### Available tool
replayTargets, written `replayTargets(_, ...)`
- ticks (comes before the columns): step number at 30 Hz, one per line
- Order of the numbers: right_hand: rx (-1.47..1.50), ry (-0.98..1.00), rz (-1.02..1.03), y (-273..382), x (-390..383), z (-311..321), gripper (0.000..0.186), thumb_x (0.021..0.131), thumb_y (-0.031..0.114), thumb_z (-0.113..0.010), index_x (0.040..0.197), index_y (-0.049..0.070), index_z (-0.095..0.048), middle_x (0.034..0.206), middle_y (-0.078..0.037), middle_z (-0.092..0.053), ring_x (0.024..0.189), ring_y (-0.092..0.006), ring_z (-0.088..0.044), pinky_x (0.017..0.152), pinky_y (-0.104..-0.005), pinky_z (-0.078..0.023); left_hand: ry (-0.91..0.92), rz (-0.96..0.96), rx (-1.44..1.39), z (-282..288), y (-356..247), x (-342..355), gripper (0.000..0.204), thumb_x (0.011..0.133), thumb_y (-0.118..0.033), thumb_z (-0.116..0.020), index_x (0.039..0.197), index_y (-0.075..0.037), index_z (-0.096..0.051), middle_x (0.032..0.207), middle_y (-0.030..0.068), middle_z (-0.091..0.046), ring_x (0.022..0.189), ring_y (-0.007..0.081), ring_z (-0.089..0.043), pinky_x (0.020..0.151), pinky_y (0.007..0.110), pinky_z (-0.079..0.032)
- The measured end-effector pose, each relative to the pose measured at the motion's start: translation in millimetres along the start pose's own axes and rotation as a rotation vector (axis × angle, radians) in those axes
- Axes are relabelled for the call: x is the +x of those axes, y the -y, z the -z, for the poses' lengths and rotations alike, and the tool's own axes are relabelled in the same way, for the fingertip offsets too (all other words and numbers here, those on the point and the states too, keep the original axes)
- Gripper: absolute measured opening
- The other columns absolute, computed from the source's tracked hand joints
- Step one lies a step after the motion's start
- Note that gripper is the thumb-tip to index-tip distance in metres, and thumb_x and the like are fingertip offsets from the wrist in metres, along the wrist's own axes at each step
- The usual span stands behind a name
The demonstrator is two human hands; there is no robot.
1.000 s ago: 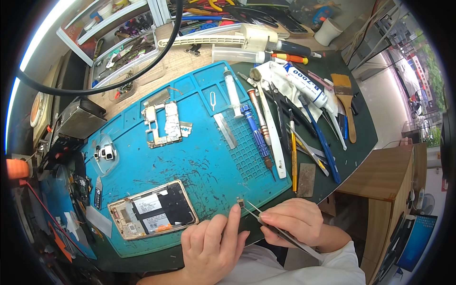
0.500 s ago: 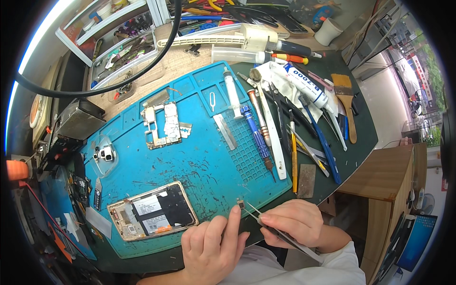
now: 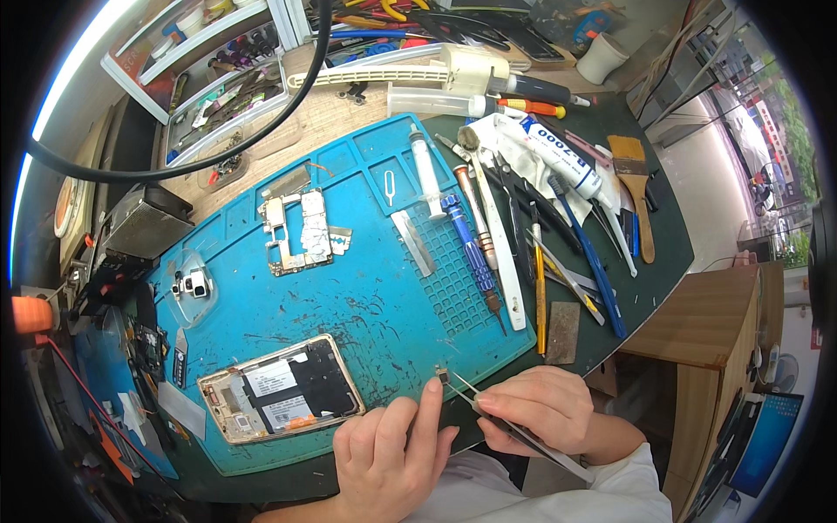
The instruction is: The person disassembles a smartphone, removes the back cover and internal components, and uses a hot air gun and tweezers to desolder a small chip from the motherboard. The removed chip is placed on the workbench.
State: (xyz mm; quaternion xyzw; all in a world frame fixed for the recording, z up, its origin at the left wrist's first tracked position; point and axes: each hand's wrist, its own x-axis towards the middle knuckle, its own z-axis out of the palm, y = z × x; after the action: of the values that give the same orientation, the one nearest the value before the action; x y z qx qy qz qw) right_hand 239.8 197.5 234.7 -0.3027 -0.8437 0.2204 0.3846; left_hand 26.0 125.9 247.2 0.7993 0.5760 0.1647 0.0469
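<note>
Near the mat's front edge, a tiny dark phone component [image 3: 443,376] lies on the blue work mat [image 3: 366,296]. The tip of my left hand's [image 3: 392,449] stretched index finger touches it. That hand's other fingers are loosely curled, its thumb stands apart, and nothing shows in its grasp. My right hand [image 3: 542,408] is closed around a pair of tweezers [image 3: 532,443]; the two thin tips are spread beside the component. Left of my left hand lies an opened phone frame [image 3: 327,375] with a black and white interior.
A phone circuit board [image 3: 277,231] lies farther back on the mat, with camera modules [image 3: 193,281] to its left. A syringe [image 3: 424,166], a blue screwdriver [image 3: 471,248], brushes and a glue tube [image 3: 558,157] crowd the right side. A black cable [image 3: 218,164] arches overhead at upper left.
</note>
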Motion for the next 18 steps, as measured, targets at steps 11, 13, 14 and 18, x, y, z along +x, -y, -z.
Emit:
replayTargets(11,0.002,-0.007,-0.026,3.0,1.8,0.5,0.033,0.076,0.002,-0.084,0.108,0.0,-0.077,0.096,-0.008,-0.075,0.076,-0.0205,-0.074,0.062,-0.0288,-0.058,-0.003,0.001,-0.008,-0.1,-0.1,0.7,0.055,0.087,-0.026,-0.077,0.136,-0.002,-0.068,0.117,0.0082,-0.053,0.103,0.0271,-0.051,0.088,0.041,-0.04)
replayTargets(13,-0.007,-0.009,-0.013,2.8,1.6,0.0,0.031,0.077,0.002,-0.084,0.107,0.001,-0.078,0.096,-0.008,-0.075,0.075,-0.0202,-0.074,0.061,-0.0287,-0.058,-0.003,0.0,-0.008,0.0,0.1,0.8,0.055,0.087,-0.026,-0.077,0.136,-0.002,-0.068,0.117,0.0079,-0.054,0.103,0.0269,-0.051,0.088,0.041,-0.04)
replayTargets(14,-0.012,-0.011,-0.007,2.7,1.6,-0.4,0.03,0.077,0.002,-0.084,0.107,0.001,-0.078,0.096,-0.008,-0.075,0.075,-0.0199,-0.074,0.061,-0.0286,-0.058,-0.006,0.002,-0.008,0.0,0.0,0.8,0.055,0.087,-0.026,-0.077,0.136,-0.002,-0.068,0.117,0.0078,-0.054,0.103,0.0267,-0.051,0.088,0.041,-0.04)
replayTargets(18,-0.029,-0.02,0.029,2.0,-0.8,-2.8,0.029,0.077,0.004,-0.084,0.106,0.001,-0.078,0.097,-0.007,-0.075,0.076,-0.0187,-0.074,0.06,-0.028,-0.057,-0.01,0.008,-0.012,-0.1,-0.3,0.9,0.055,0.087,-0.025,-0.077,0.136,-0.003,-0.068,0.116,0.0071,-0.054,0.102,0.0263,-0.051,0.088,0.041,-0.04)
